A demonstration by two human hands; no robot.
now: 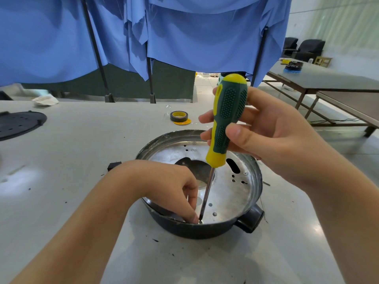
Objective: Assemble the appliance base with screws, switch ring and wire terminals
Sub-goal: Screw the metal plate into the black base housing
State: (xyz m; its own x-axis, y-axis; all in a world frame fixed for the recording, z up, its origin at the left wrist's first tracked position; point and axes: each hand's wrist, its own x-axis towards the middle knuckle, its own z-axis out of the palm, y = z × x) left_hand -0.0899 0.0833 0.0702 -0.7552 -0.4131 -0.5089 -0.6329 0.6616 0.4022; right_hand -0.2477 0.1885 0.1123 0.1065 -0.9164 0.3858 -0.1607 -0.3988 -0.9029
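Note:
The round appliance base (231,193), a silver metal plate inside a black shell, lies on the white table in front of me. My right hand (264,136) grips the green and yellow handle of a screwdriver (227,117), which stands nearly upright. Its shaft runs down to a screw (200,221) at the plate's near rim. My left hand (172,187) reaches into the base, its fingertips pinching at the screw beside the tip. Two more screws (244,173) sit in the plate's far and right parts.
A roll of black tape with a yellow core (179,116) lies behind the base. A black perforated disc (18,124) sits at the table's left edge, a white rag (45,100) at the back. Blue cloth hangs on a frame behind. Other tables stand to the right.

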